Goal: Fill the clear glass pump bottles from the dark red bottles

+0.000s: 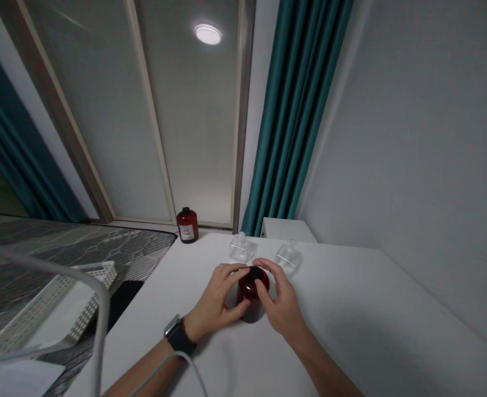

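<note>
Dark-red bottles: two. One dark-red cylindrical plastic bottle (pixel 249 298) sits on the white worktop (pixel 351 314) between the hands. One dark-red bottle with a white label (pixel 187 226) stands just beyond the worktop's far corner.

Clear bottles: two clear square glass bottles (pixel 240 248), near the far worktop edge, one on each side of the held bottle's line and just behind the hands.

Hands: two, both the person's own.

Left hand (pixel 214 298): spread and curved, fingers reaching over the top of the dark-red cylindrical plastic bottle, thumb pressed to its side.

Right hand (pixel 280 300): spread, fingers on the black cap (pixel 255 272), thumb against the bottle's near side.

Axis: the held bottle stands upright, black cap pointing up, its long axis rising from the worktop.

Writing: the white label on the far bottle shows small print, too small to read. The held bottle shows no readable writing.

Left wrist: a black-strapped smartwatch (pixel 178 335), with a white cable (pixel 172 369) running past the forearm.

Nearby: one white plastic mesh basket (pixel 78 303) left of the worktop, above a grey patterned floor mat (pixel 61 242); one white cabinet (pixel 287 229) past the far edge; teal curtains (pixel 296 110) behind.
</note>
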Demonstrator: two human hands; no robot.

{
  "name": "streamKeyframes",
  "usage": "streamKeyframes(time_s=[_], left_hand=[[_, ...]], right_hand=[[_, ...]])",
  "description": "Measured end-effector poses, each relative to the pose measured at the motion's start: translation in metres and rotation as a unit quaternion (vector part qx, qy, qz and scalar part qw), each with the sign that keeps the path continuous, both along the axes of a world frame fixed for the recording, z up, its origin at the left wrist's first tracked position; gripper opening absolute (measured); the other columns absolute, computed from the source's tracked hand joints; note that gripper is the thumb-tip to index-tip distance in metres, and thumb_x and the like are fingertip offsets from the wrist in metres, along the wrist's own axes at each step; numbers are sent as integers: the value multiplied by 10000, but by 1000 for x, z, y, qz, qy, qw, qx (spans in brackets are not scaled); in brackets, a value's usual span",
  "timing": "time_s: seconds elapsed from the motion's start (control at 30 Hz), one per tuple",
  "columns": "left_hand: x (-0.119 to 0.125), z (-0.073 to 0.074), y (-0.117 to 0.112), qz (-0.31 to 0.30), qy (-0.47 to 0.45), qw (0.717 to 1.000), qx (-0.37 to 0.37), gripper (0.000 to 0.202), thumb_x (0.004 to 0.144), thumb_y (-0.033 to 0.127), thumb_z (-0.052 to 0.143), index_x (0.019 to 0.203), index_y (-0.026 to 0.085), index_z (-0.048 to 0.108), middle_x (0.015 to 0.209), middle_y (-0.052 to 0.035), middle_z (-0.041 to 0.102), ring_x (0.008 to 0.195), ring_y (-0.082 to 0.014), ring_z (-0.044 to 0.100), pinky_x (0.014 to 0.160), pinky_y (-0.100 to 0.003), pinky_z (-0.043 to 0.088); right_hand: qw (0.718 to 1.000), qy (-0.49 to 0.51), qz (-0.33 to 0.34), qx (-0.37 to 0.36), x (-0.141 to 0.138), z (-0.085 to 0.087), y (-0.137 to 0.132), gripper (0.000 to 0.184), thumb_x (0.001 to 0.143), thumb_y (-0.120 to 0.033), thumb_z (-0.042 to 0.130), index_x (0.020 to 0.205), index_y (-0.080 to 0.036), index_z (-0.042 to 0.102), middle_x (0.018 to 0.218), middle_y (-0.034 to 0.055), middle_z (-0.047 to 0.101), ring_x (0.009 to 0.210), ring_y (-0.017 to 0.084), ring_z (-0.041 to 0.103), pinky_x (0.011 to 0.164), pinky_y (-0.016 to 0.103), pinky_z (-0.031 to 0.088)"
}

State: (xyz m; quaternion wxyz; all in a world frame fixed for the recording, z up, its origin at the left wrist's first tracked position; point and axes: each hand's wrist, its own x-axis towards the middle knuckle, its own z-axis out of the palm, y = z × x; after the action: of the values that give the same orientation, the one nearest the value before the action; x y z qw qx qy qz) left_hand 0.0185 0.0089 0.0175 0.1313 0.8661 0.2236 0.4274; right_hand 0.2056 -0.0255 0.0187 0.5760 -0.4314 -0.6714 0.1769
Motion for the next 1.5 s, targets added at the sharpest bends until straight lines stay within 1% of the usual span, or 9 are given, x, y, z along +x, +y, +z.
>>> streamKeyframes(time_s=[0.1, 0.27, 0.5, 0.73, 0.9, 1.07, 1.23, 1.4, 1.5], left_hand=[[0, -1, 0, 0, 2, 1000, -1, 601, 874, 219, 623, 1428, 275, 398, 1341, -119, 535, 1204, -294, 508, 1000, -475, 448], [0, -2, 1, 1, 2, 1000, -1, 591, 880, 237, 620, 1425, 278, 398, 1340, -123, 533, 1202, -302, 512, 997, -485, 447], [0, -1, 1, 0, 1, 1000, 1, 587, 877, 236, 617, 1423, 284, 406, 1338, -119, 543, 1197, -303, 520, 990, -479, 448], [0, -3, 0, -6, -5, 1000, -6, 581, 876, 233, 623, 1418, 266, 417, 1339, -121, 545, 1202, -293, 516, 1005, -470, 440], [0, -4, 1, 1, -12, 1000, -10, 576, 877, 250, 636, 1410, 257, 415, 1307, -119, 569, 1177, -289, 531, 990, -467, 446], [-2, -3, 0, -3, -23, 1000, -20, 464, 925, 320, 581, 1374, 254, 483, 1300, -123, 574, 1172, -299, 533, 985, -483, 453], [3, 8, 3, 37, -83, 995, -49, 234, 962, 294, 539, 1173, 238, 625, 1189, -101, 620, 1134, -273, 538, 976, -474, 458], [16, 25, 8, 53, -105, 991, -62, 115, 922, 273, 617, 1011, 223, 671, 1037, -71, 658, 1039, -254, 560, 929, -447, 464], [23, 33, 10, 58, -86, 993, -63, 163, 843, 283, 737, 983, 222, 678, 1030, -59, 665, 1033, -261, 560, 927, -449, 452]], right_hand=[[1000, 5, 6, -11, 0, -3, 0, 360, 949, -216, 541, 1306, -254, 529, 1253, 86, 659, 1205, 231, 608, 1045, 413, 490], [1000, -5, -25, 8, 1, -4, 0, 360, 935, -230, 564, 1293, -260, 540, 1192, 90, 653, 1167, 240, 613, 1047, 446, 489], [999, 8, 35, -20, 1, -2, 0, 389, 966, -227, 518, 1352, -263, 480, 1285, 92, 653, 1258, 236, 582, 1082, 436, 462], [998, 36, 33, -32, 1, -9, 4, 431, 962, -267, 518, 1388, -275, 448, 1223, 86, 621, 1205, 227, 584, 1114, 457, 412], [996, -2, 69, -58, 14, 1, 3, 579, 909, -207, 574, 1448, -278, 375, 1290, 89, 594, 1290, 235, 525, 1175, 500, 318], [989, -18, 123, -81, 33, 5, 7, 740, 835, -226, 680, 1490, -287, 342, 1410, 111, 530, 1367, 271, 468, 1157, 553, 336], [983, -12, 159, -95, 37, -1, 12, 742, 788, -316, 773, 1447, -278, 434, 1448, 134, 513, 1365, 304, 476, 1121, 546, 385], [967, 46, 222, -116, 32, -6, 14, 904, 842, -307, 732, 1557, -311, 179, 1426, 125, 552, 1368, 254, 485, 1177, 567, 267], [961, 56, 238, -129, 32, -7, 15, 927, 843, -308, 736, 1563, -334, 151, 1471, 115, 517, 1420, 245, 422, 1195, 580, 207]])
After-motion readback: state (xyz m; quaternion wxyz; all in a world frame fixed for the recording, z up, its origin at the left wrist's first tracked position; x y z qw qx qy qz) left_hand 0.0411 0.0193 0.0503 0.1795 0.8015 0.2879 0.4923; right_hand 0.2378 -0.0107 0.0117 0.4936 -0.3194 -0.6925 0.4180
